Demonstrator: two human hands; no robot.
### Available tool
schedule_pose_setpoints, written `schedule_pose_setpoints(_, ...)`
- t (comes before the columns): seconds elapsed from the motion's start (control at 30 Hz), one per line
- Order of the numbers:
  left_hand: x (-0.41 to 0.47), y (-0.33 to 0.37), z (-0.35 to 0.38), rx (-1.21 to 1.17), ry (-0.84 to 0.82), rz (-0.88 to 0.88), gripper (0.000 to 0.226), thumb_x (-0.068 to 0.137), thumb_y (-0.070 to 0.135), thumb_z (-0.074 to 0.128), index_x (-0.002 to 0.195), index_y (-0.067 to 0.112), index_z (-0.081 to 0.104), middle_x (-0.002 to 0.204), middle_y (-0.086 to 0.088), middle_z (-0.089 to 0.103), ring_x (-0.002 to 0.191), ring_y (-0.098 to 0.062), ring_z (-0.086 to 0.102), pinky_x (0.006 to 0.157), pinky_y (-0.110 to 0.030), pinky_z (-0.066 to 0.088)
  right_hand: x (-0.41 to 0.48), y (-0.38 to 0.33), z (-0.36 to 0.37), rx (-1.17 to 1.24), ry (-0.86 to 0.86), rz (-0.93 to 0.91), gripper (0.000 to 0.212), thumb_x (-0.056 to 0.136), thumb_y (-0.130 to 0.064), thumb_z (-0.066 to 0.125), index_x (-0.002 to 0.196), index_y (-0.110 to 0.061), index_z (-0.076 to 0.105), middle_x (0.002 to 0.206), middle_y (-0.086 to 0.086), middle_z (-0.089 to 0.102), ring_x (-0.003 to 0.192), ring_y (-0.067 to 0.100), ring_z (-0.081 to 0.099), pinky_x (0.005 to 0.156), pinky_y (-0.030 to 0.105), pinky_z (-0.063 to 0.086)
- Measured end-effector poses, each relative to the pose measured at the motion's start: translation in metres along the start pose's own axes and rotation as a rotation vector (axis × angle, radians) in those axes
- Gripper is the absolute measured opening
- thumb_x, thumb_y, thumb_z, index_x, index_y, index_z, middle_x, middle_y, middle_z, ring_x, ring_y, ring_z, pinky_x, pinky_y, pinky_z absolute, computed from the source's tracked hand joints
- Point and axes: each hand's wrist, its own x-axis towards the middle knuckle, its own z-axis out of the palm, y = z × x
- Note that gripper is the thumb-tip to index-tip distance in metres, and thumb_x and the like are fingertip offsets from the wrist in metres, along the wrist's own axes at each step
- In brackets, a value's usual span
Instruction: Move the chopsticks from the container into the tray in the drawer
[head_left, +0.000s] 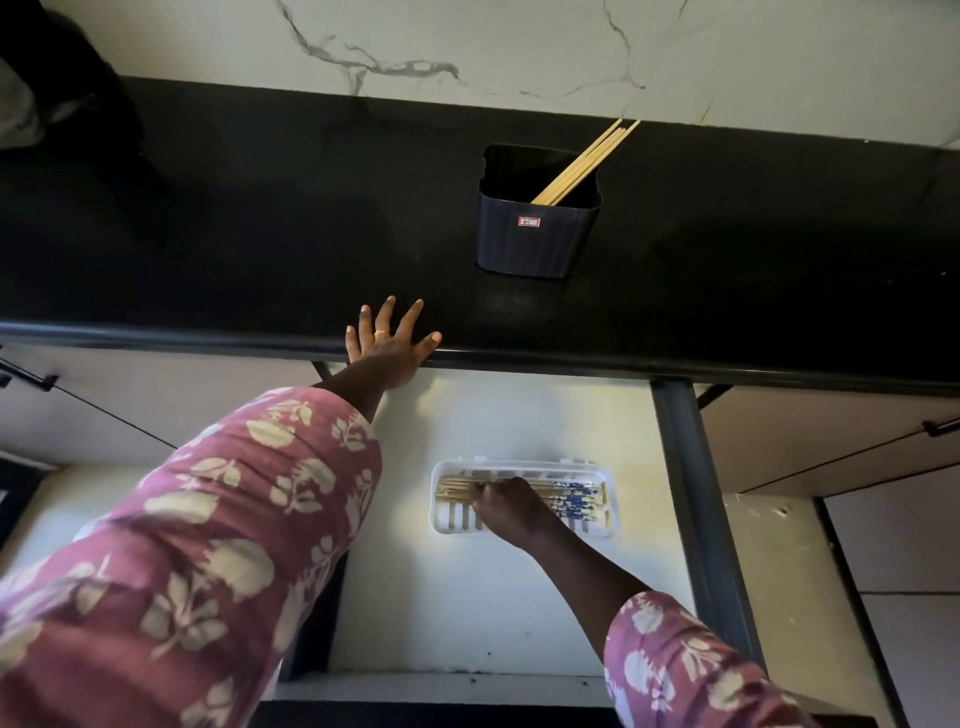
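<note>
A dark ribbed container stands on the black counter, with a few plain wooden chopsticks leaning out to its upper right. Below, in the open drawer, a white slatted tray holds several chopsticks with blue-patterned ends, lying left to right. My right hand is down in the tray, fingers closed on the chopsticks near their plain ends. My left hand rests flat on the counter's front edge, fingers spread, with a ring on one finger.
The black counter runs across the view under a white marbled wall. The drawer's dark metal side rail stands right of the tray. The white drawer floor lies around the tray. Cabinet fronts with dark handles flank the drawer.
</note>
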Motion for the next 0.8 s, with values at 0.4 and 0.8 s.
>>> schedule_pose_setpoints(0.4, -0.004, 0.004, -0.004, 0.005, -0.001, -0.007, 0.063, 0.09, 0.064, 0.028, 0.146, 0.046, 0.004, 0.159, 0.005, -0.007, 0.146, -0.027, -0.012, 0.116, -0.048, -0.004, 0.031, -0.016, 0.037, 0.131, -0.081, -0.083, 0.022, 0.086, 0.005, 0.049, 0.104, 0.002, 0.062, 0.113, 0.022, 0.067, 0.108, 0.04, 0.061, 0.092, 0.046, 0.051)
schedule_pose_setpoints(0.8, -0.007, 0.006, -0.005, -0.001, 0.014, -0.019, 0.062, 0.09, 0.063, 0.028, 0.145, 0.046, 0.005, 0.159, 0.006, -0.007, 0.146, -0.026, -0.012, 0.116, -0.048, -0.004, 0.029, -0.004, 0.039, 0.299, -0.078, 0.062, 0.034, 0.083, 0.005, 0.055, 0.116, 0.005, 0.06, 0.121, 0.026, 0.063, 0.117, 0.037, 0.058, 0.094, 0.042, 0.048)
